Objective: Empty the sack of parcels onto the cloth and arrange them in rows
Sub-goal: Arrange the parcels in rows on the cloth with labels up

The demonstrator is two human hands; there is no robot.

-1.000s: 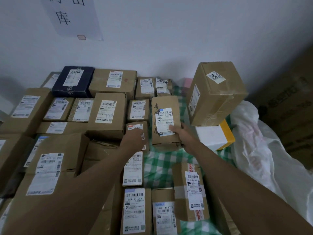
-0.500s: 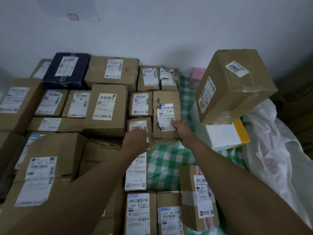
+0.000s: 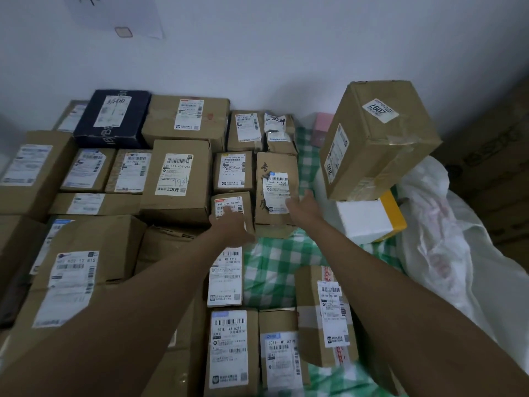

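Change: the tall scribbled parcel has slid back into its row, with the right hand resting flat on it.
Left hand: fingers spread on the small parcel left of that parcel.
Done: rows fill the checked cloth left of it.
Left: tilted box, white box and sack to its right.

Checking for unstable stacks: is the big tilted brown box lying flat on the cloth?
No, the big tilted box rests on a white-and-yellow box.

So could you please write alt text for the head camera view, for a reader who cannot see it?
A person's left hand rests on a small brown parcel and the right hand on a taller handwritten parcel, among rows of labelled cardboard parcels on a green checked cloth. At right, a large tilted box sits on a white and yellow box beside a white sack.
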